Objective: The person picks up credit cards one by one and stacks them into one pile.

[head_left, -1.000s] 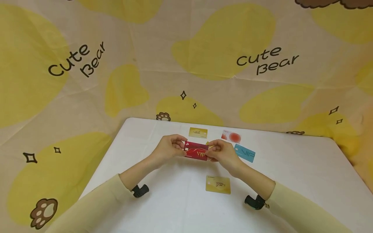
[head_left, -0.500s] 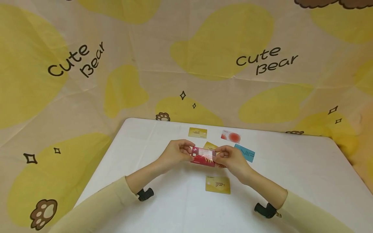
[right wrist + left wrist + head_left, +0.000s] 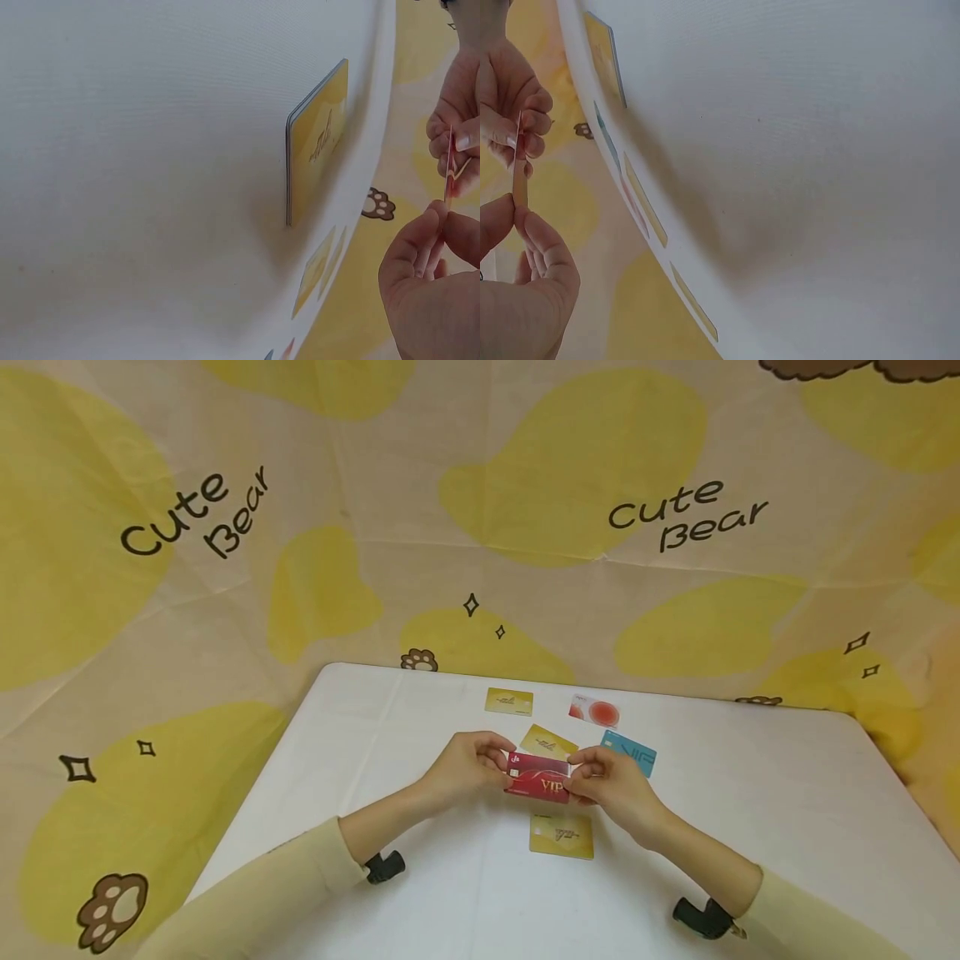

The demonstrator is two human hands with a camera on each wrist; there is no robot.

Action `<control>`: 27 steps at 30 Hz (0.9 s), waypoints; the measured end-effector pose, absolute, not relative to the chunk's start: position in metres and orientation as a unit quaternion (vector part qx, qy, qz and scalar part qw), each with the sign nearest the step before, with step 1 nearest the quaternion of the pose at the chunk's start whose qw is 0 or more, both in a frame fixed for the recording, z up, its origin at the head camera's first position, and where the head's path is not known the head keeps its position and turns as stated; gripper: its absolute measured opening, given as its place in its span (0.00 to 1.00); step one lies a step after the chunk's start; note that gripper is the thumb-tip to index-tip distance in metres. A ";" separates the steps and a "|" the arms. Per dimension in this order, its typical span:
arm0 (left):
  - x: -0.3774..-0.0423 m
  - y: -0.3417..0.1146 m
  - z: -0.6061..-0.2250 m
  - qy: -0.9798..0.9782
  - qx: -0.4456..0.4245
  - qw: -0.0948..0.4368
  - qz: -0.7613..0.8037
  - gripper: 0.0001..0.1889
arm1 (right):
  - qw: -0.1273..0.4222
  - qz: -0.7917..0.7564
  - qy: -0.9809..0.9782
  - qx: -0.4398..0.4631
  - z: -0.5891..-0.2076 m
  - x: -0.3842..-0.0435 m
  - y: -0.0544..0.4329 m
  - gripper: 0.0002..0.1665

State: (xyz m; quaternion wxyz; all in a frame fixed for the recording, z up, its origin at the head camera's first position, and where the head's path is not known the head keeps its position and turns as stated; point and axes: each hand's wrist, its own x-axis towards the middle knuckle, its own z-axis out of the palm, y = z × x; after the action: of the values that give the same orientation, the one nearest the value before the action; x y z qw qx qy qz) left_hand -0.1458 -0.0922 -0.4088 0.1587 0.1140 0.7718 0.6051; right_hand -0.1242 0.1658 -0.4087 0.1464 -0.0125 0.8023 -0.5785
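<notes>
A red VIP card is held up above the table, its printed face towards the head camera. My left hand pinches its left end between thumb and fingers, and my right hand pinches the right end. Both wrist views show the card edge-on between the two hands. Nearer than the red card lies a gold card; the right wrist view shows several layered edges there, like a small stack. Just behind the red card, a tilted gold card is partly covered by it.
On the white table, another gold card lies at the back. To its right is a white card with red circles. A blue VIP card lies behind my right hand. A patterned cloth hangs behind the table.
Both hands have moved right and towards the person with the red card, uncovering the tilted gold card behind it. The card tipped, showing glare, then turned back. The cards on the table stayed put.
</notes>
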 end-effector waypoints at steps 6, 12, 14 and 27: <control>-0.146 -0.088 -0.412 0.774 0.116 0.169 0.599 0.19 | 0.145 -0.584 0.798 -0.019 -0.413 -0.122 0.171 0.21; -0.146 -0.084 -0.414 0.776 0.126 0.172 0.594 0.19 | 0.147 -0.590 0.794 -0.017 -0.417 -0.121 0.176 0.21; -0.145 -0.082 -0.415 0.775 0.129 0.174 0.593 0.19 | 0.149 -0.591 0.793 -0.016 -0.418 -0.120 0.177 0.22; -0.145 -0.071 -0.423 0.786 0.137 0.191 0.572 0.17 | 0.170 -0.581 0.796 0.006 -0.428 -0.114 0.188 0.22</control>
State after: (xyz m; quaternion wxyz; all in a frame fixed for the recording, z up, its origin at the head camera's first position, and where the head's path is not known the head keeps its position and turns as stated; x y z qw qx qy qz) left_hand -0.1454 -0.0709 -0.4225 0.1906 0.1367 0.7863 0.5716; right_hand -0.1137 0.1876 -0.4276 0.1697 0.0058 0.7957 -0.5814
